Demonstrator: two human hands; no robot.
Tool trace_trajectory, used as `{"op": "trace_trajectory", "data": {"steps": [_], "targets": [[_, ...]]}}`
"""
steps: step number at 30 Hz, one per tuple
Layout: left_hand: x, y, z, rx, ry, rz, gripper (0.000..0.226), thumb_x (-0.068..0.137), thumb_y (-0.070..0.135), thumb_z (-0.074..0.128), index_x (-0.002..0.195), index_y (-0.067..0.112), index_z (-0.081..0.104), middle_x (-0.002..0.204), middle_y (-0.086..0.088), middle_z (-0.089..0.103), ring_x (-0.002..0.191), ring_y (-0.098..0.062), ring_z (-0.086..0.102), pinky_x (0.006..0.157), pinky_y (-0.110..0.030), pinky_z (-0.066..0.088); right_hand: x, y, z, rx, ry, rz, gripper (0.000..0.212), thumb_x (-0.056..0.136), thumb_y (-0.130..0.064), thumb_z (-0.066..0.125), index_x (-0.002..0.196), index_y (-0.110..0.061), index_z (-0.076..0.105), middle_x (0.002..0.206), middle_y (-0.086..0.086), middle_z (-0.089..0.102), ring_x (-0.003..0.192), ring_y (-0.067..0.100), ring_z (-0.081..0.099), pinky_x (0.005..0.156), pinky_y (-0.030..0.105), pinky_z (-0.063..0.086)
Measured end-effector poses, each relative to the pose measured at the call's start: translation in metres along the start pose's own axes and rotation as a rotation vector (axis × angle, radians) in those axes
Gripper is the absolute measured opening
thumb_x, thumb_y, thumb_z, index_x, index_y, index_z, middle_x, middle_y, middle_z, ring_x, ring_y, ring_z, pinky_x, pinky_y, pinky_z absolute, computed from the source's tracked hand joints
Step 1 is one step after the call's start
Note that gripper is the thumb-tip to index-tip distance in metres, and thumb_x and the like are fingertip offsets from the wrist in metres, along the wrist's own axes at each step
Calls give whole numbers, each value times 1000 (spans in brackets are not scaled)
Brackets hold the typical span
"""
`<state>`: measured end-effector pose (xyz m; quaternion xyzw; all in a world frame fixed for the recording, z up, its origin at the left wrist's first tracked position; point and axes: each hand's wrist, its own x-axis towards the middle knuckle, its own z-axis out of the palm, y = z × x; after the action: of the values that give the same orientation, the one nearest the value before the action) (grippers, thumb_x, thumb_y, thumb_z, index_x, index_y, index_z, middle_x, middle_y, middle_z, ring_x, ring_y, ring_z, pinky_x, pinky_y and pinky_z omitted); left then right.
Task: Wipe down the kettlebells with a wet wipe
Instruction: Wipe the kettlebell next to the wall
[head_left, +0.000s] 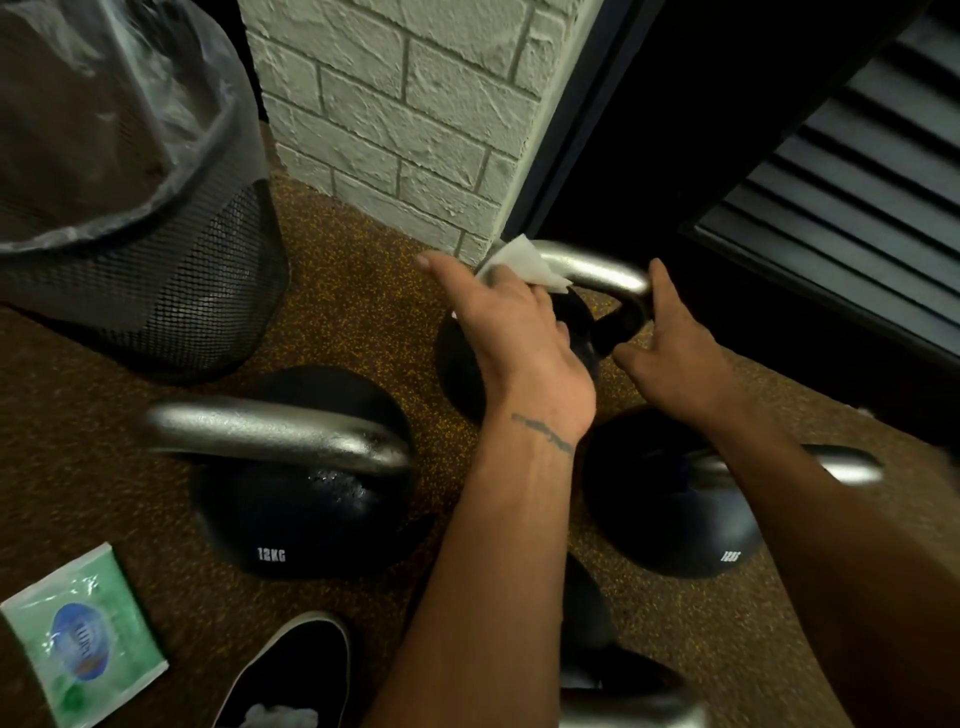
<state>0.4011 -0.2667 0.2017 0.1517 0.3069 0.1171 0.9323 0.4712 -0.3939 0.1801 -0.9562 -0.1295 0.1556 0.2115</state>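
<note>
Wiping is proceeding on the far kettlebell (519, 358), the one standing nearest the brick wall (410, 130). Left hand (511, 332) is pressing a white wet wipe (524, 267) around its steel handle (602, 275), fingers closed on the wipe; right hand (670, 353) is steadying the handle's other end, fingers loosely spread. Two nearer kettlebells, the 12 kg one (296, 493) and its neighbour (675, 509), are standing farther from the wall; droplets on the 12 kg one are suggesting prior wiping. Remaining work is probably this bell's body.
</note>
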Motion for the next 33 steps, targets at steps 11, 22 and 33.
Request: {"op": "trace_trajectory", "data": {"steps": [11,22,33], "targets": [[24,-11,-32,894,241,325,110,75,91,4,146,20,49,142,-20,54,125,-38,56,104,-60,47,4,5,2,-11,-6,-11,98,93,-17,68,163,-26,0,156,11,43,121,31,59,99,32,41],[55,39,-18,1216,85,201,85,99,73,4,149,21,50,150,-12,51,138,-32,46,113,-51,32,2,3,3,7,-5,-7,97,93,-14,68,163,-25,1,162,7,34,126,33,57,107,34,39],[87,101,8,1693,-144,55,95,92,84,9,131,21,68,155,-7,49,143,-33,41,119,-60,24,-1,3,-4,8,-23,-15,93,95,-12,65,163,-25,4,107,-3,48,68,-6,48,57,7,34]]}}
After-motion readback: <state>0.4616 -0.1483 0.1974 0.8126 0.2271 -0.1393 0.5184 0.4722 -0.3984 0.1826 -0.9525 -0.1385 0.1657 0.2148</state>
